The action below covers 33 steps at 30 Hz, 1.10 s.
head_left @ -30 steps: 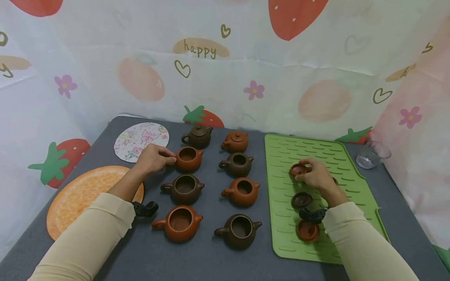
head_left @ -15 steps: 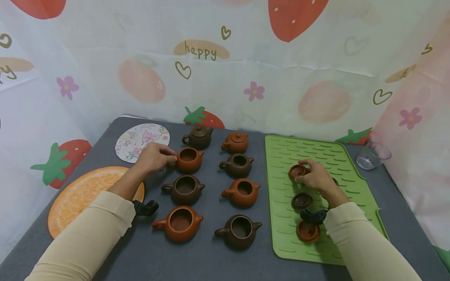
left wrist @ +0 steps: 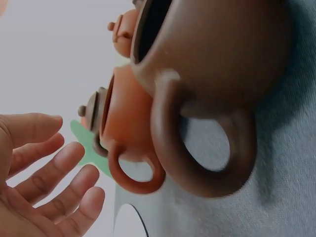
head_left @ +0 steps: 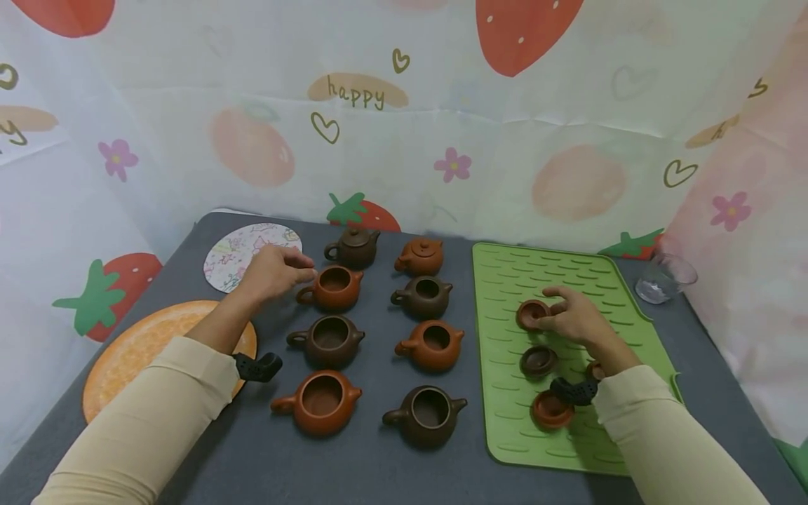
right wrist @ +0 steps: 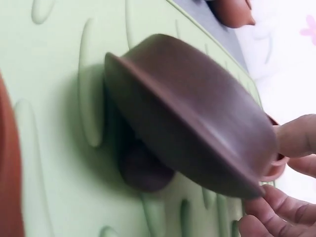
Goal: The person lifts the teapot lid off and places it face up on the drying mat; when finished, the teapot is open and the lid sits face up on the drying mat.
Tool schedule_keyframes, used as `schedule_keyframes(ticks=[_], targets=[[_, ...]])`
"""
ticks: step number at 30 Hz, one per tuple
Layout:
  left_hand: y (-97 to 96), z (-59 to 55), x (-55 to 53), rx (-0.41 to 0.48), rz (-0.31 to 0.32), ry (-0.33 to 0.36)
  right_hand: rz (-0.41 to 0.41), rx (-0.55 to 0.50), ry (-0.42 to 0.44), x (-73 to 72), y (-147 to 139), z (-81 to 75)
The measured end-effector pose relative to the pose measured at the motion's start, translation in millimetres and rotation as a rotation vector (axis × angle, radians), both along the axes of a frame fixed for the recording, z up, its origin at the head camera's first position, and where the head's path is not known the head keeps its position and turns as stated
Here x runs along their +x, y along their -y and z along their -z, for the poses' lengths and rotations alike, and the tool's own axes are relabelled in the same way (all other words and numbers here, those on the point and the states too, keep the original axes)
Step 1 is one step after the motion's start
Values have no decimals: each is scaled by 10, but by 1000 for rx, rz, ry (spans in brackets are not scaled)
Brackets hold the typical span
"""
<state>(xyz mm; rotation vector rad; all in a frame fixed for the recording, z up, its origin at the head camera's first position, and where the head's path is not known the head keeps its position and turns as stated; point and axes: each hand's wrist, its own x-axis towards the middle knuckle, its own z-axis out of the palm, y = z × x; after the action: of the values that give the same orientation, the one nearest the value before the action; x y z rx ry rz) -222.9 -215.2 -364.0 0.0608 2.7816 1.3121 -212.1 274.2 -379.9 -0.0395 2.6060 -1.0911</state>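
Observation:
Beside a reddish-brown clay teapot (head_left: pixel 336 288) without a lid, my left hand (head_left: pixel 270 272) hovers with relaxed fingers, apart from its handle (left wrist: pixel 136 173). A dark brown teapot (left wrist: pixel 217 54) looms close in the left wrist view. My right hand (head_left: pixel 577 319) has loosely spread fingers at the edge of an upturned reddish lid (head_left: pixel 532 315) on the green mat (head_left: pixel 505 273). Nearer on that mat lie an upturned dark lid (head_left: pixel 539 361), tilted on its knob in the right wrist view, another reddish lid (head_left: pixel 551 411), and a lid (head_left: pixel 595 370) partly behind the wrist.
Teapots stand in two columns on the grey cloth; the dark one (head_left: pixel 356 247) and reddish one (head_left: pixel 421 257) at the back wear lids. A flowered round mat (head_left: pixel 221 259) and an orange round mat (head_left: pixel 151 351) lie left. A glass (head_left: pixel 663 280) stands far right.
My left hand has let go of the reddish teapot's handle and drawn up slightly left. My right fingers have spread off the reddish lid, and the hand has shifted right.

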Motion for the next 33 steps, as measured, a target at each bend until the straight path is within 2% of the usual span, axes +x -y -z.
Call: schedule_keyframes(ticks=[5, 17, 24, 28, 33], targets=[[-70, -75, 1, 4, 6, -16, 7, -26, -14, 27, -51, -86], [-347, -260, 26, 38, 55, -126, 1, -86, -83, 78, -68, -512], [-559, -306, -41, 37, 71, -185, -9, -43, -137, 113, 34, -805], [-678, -329, -91, 37, 57, -218, -34, -29, -185, 113, 118, -945], [-825, -349, -167, 49, 24, -220, -70, -19, -236, 98, 218, -1099]])
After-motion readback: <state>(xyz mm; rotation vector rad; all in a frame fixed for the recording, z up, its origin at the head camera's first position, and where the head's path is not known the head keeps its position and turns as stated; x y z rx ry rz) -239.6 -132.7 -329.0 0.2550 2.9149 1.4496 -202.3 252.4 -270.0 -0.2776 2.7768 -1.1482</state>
